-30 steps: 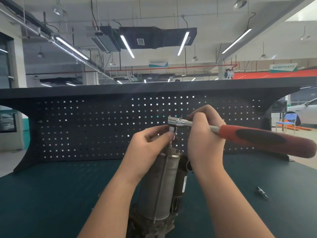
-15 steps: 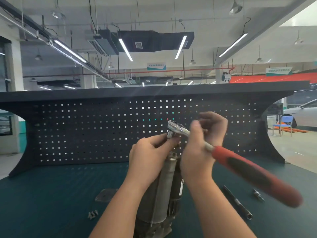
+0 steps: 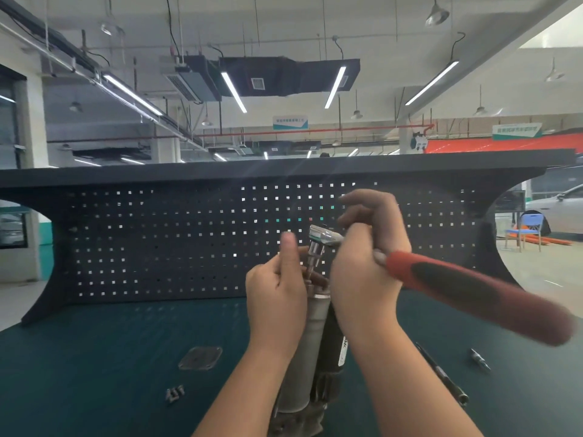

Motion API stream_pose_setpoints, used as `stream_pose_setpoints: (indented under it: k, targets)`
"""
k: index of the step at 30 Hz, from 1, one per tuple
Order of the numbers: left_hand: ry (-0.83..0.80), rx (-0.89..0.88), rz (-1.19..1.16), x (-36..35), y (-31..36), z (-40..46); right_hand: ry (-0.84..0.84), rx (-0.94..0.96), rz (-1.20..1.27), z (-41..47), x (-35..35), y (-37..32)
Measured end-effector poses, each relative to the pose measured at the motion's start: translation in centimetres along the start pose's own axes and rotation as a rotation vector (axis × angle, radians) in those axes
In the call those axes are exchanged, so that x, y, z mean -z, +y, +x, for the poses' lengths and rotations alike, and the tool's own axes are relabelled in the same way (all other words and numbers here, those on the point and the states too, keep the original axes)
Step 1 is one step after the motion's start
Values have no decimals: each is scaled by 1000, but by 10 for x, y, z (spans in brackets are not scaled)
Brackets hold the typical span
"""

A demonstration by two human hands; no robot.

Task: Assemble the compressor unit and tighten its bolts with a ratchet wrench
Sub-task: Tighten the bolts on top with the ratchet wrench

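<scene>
Swung round since the earlier frames: ratchet [image 3: 441, 285] handle now pointing toward 4 o'clock, head lifted a little above the compressor [image 3: 310, 335] top. Socket [image 3: 315, 255] now plainly visible below the ratchet head, standing upright over the top of the unit, where earlier hidden behind fingers. Probably a return stroke or reseating on a top bolt; bolt itself not visible, so tightness impossible to judge.

Compressor at centre, low in view, standing upright on the bench [image 3: 94, 373]: dull grey metal cylinder beside a black body with a white label, rough cast base at 6 o'clock cut off by the frame edge. Left hand [image 3: 277, 294] curled round the top of the cylinder, thumb raised, steadying. Right hand [image 3: 366, 269] wrapped round the ratchet's steel shank just above the grip. Handle thick, red with a black inset, blurred from motion; head and socket bright chrome.

Outward on the dark green matt bench: flat square plate [image 3: 200, 357] with rounded corners at 8 o'clock, small cluster of bolts [image 3: 174, 395] lower at 7 o'clock, long dark extension bar [image 3: 441, 375] at 4 o'clock, small chrome bit [image 3: 479, 358] just beyond it. Black pegboard [image 3: 157, 234] behind, square holes.
</scene>
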State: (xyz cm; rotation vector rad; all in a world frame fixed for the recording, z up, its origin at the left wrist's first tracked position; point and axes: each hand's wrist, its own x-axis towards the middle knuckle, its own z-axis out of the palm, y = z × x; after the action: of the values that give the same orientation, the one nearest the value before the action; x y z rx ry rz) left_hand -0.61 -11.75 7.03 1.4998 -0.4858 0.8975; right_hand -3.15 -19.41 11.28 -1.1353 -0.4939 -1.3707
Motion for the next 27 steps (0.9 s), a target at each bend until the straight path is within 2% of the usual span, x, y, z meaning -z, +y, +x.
stream_pose_setpoints:
  k: [3,5,10,13,15,19,23,27]
  targets:
    - [-83,-15,-46,-5,2,6,-157,204,-289,-11,-12,-11]
    - [-132,-27,-59,-6,-1,8,-175,265,-408,-16,-17,-10]
    - [-99,102,-53,5,-4,11,-22,102,-14,-7,1,3]
    - [-146,33,112,19,-10,20,59,-207,161,3,17,17]
    - [-173,76,87,26,-20,23,40,-352,224,5,20,23]
    - [-107,174,44,28,-26,17,44,-310,214,4,14,22]
    - [-3,120,129,27,-18,13,64,-223,151,5,12,14]
    - [31,63,294,32,-8,11,11,-227,92,7,12,6]
